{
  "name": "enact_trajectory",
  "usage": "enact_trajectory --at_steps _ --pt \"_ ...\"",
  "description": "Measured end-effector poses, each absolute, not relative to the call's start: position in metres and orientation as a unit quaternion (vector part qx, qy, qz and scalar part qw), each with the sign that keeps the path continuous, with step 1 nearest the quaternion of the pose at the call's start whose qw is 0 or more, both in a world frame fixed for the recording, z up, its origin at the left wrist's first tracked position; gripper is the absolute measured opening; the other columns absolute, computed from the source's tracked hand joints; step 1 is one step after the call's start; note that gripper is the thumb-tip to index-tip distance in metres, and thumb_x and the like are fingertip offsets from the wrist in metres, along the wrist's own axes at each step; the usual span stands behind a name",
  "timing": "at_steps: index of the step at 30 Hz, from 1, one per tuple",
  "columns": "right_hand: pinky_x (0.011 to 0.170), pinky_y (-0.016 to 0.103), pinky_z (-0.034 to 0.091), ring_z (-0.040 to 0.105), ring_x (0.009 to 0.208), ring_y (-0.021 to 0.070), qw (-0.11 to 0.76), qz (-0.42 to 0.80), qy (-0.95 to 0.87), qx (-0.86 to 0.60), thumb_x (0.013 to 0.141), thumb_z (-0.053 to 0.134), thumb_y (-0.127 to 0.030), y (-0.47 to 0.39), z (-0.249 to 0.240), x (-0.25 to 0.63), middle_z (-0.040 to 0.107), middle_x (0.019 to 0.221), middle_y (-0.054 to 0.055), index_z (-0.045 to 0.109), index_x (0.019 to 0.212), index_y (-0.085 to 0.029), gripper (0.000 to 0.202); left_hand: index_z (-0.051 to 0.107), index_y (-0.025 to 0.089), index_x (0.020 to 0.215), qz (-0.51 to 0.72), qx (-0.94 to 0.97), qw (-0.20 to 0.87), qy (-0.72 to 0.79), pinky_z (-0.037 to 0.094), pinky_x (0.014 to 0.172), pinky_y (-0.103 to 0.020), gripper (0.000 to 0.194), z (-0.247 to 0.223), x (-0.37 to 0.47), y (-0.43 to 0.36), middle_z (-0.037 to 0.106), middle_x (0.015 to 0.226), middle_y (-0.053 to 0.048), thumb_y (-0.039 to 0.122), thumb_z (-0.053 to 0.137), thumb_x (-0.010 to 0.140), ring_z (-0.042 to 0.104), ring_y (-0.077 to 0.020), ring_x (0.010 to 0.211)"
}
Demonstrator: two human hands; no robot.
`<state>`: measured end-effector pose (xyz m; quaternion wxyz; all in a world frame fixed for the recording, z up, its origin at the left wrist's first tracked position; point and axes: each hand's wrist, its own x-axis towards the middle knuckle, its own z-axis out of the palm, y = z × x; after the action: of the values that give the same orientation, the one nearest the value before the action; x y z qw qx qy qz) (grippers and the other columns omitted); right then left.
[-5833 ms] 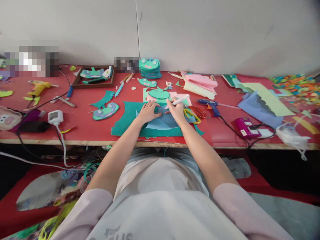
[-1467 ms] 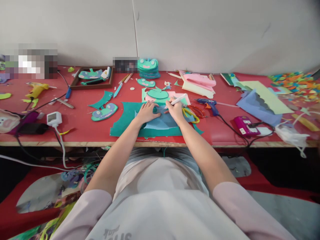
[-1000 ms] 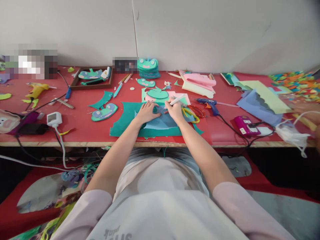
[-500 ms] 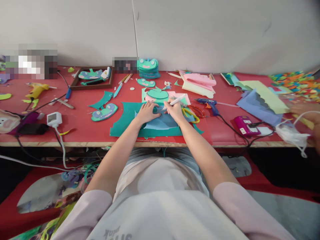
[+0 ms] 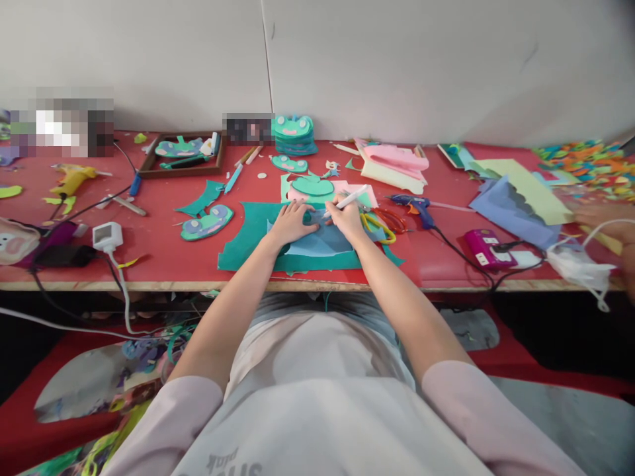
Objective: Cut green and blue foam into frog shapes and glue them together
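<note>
My right hand [image 5: 346,217] grips a white pen [image 5: 354,196] slantwise, its tip down near a light blue felt sheet [image 5: 317,243]. Flat and with fingers apart, my left hand [image 5: 292,223] presses on the same sheet; a small dark green piece [image 5: 307,217] shows between its thumb and forefinger. Beneath lies a larger teal felt sheet [image 5: 248,241] with cut edges. Just beyond my hands is a green frog-like cutout [image 5: 312,188] on pink and green felt. Yellow-handled scissors [image 5: 384,228] and red-handled scissors [image 5: 394,218] rest right of my right hand.
A blue glue gun [image 5: 419,208] and purple power socket [image 5: 481,250] with cables lie to the right. Another person's hand [image 5: 602,218] is at the far right. Stacked frog faces [image 5: 295,135], a brown tray [image 5: 181,173] and a yellow glue gun [image 5: 74,177] stand further off.
Both hands stay in nearly the same place, the pen still in my right hand. At the far right, the other person's hand has shifted slightly.
</note>
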<state>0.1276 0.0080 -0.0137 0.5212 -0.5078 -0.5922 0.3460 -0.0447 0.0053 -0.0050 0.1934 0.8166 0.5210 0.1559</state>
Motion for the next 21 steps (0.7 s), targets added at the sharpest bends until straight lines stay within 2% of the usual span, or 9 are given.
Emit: enact_trajectory --at_steps 6,21 --pt "0.041 0.019 0.049 0.056 0.051 0.0107 0.533 0.338 -0.582 -0.513 0.077 0.060 -0.040 0.0095 -0.0154 0.1276 0.044 0.054 -0.005 0.039 0.060 -0.022 0.032 0.050 0.027 0.121 0.153 0.815 0.195 0.523 0.014 0.117 -0.045 0.050 -0.0034 -0.0436 0.0047 0.036 0.149 -0.005 0.051 0.053 0.077 0.021 -0.0260 0.142" --pt "0.042 0.020 0.050 0.053 0.051 0.0098 0.550 0.326 -0.584 -0.501 0.077 0.058 -0.056 0.0099 -0.0153 0.1278 0.044 0.057 -0.004 0.039 0.061 -0.022 0.042 0.049 0.026 0.122 0.151 0.815 0.195 0.525 0.014 0.117 -0.045 0.052 -0.0020 -0.0432 0.0036 0.038 0.148 -0.006 0.050 0.053 0.077 0.021 -0.0261 0.143"
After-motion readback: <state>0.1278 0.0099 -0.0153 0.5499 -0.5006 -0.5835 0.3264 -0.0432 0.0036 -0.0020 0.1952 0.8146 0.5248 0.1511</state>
